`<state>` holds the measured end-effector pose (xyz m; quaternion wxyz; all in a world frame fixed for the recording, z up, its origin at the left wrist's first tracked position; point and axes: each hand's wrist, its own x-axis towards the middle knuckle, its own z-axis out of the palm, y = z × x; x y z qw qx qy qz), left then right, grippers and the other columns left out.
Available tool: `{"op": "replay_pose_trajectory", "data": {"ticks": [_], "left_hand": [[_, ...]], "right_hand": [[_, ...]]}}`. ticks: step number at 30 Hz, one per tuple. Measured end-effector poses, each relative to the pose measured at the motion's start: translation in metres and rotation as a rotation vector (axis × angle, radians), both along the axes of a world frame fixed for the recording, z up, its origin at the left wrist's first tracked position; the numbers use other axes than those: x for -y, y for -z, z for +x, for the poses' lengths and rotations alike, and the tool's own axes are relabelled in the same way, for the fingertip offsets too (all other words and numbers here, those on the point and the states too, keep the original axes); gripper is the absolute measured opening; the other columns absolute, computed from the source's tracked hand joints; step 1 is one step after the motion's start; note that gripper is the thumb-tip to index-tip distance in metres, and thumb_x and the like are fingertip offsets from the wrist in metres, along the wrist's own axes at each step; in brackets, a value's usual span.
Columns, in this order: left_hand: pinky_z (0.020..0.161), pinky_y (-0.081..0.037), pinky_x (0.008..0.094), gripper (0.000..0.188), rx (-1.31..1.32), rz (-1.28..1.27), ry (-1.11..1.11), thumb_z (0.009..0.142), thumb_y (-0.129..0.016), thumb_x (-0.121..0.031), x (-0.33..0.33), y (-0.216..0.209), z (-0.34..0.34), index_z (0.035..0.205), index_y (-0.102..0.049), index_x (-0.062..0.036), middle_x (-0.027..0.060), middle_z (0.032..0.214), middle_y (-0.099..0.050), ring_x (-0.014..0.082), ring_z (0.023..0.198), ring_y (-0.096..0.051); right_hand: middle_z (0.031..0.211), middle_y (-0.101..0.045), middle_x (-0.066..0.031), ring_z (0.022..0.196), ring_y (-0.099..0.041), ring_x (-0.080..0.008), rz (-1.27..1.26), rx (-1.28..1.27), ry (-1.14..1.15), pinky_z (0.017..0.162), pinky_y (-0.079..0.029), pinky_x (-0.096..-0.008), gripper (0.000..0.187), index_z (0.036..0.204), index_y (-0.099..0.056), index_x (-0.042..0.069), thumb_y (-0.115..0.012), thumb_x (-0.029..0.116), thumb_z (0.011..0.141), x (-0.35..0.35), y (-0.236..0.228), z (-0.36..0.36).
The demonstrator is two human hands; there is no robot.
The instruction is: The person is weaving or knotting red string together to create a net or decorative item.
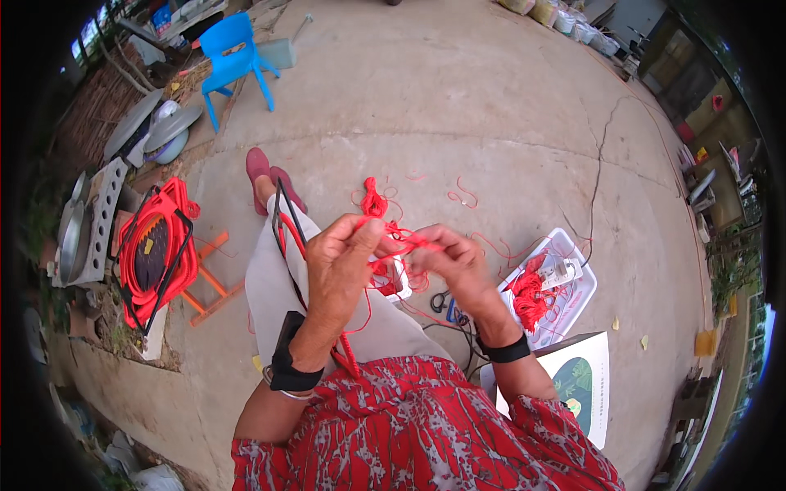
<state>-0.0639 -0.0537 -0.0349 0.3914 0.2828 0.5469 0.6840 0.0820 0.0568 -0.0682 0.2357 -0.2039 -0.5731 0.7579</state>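
Thin red cord (399, 235) runs in tangled loops between my two hands, above my lap. My left hand (337, 260) pinches it between thumb and fingers. On the other side, my right hand (453, 263) has its fingertips closed on the same cord, slightly blurred. Loose strands hang below both hands. A thicker red cord (347, 357) lies on my lap beside a black frame (286, 214) that leans along my leg. Just past my hands, a bundle of red cord (372, 202) shows against the floor.
At the right stands a white basket (583, 296) with red cord (530, 301) and a power strip (560, 275). Dark-handled scissors (440, 302) and a white box (602, 376) are nearby. A red-strapped black frame (155, 254) stands left; a blue chair (229, 61) is farther off.
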Motion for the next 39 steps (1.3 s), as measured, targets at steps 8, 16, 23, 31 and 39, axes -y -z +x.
{"op": "replay_pose_trajectory", "data": {"ticks": [8, 16, 23, 31, 39], "left_hand": [[0.042, -0.033, 0.0193, 0.033, 0.038, 0.044, 0.034, 0.095, -0.052, -0.031, -0.001, -0.032, -0.003, 0.091, -0.058, 0.0013, 0.0069, 0.064, -0.06, 0.009, 0.05, -0.054], [0.047, -0.04, 0.0199, 0.035, -0.182, -0.014, 0.081, 0.096, -0.05, -0.03, 0.008, -0.05, -0.005, 0.091, -0.059, 0.0028, 0.0076, 0.064, -0.06, 0.0103, 0.05, -0.054], [0.057, -0.044, 0.0228, 0.035, -0.204, -0.057, 0.069, 0.095, -0.052, -0.033, -0.009, -0.038, -0.017, 0.095, -0.06, 0.0016, 0.0068, 0.072, -0.062, 0.0109, 0.062, -0.056], [0.066, -0.05, 0.0275, 0.029, -0.163, -0.014, 0.104, 0.092, -0.055, -0.025, -0.017, -0.032, -0.008, 0.097, -0.063, 0.0022, 0.0079, 0.085, -0.063, 0.0141, 0.075, -0.06], [0.058, -0.05, 0.0222, 0.021, -0.261, -0.212, 0.487, 0.088, -0.061, -0.017, -0.011, -0.013, 0.01, 0.099, -0.063, 0.001, 0.0066, 0.079, -0.063, 0.0114, 0.065, -0.061]], "right_hand": [[0.067, -0.058, 0.0001, 0.055, -0.053, -0.0063, 0.12, 0.094, 0.054, 0.043, -0.037, -0.0202, 0.019, 0.095, -0.064, 0.003, -0.06, 0.02, 0.091, -0.058, -0.031, 0.034], [0.066, -0.058, 0.0003, 0.057, -0.049, -0.0045, 0.609, 0.266, 0.005, 0.047, -0.037, -0.022, 0.024, 0.092, -0.065, 0.003, -0.061, 0.026, 0.091, -0.057, -0.05, 0.048], [0.059, -0.042, 0.0065, 0.05, -0.033, -0.0021, 0.342, -0.016, -0.023, 0.044, -0.025, -0.0207, 0.026, 0.086, -0.064, 0.003, -0.06, 0.028, 0.091, -0.069, -0.091, 0.076], [0.056, -0.031, 0.0088, 0.047, -0.025, -0.0015, 0.285, -0.165, 0.076, 0.042, -0.019, -0.0208, 0.022, 0.095, -0.059, 0.002, -0.056, 0.024, 0.093, -0.101, -0.109, 0.101], [0.06, -0.045, 0.0058, 0.047, -0.032, -0.002, 0.408, -0.161, 0.217, 0.042, -0.02, -0.0199, 0.023, 0.085, -0.059, 0.004, -0.054, 0.024, 0.094, -0.1, -0.131, 0.109]]}}
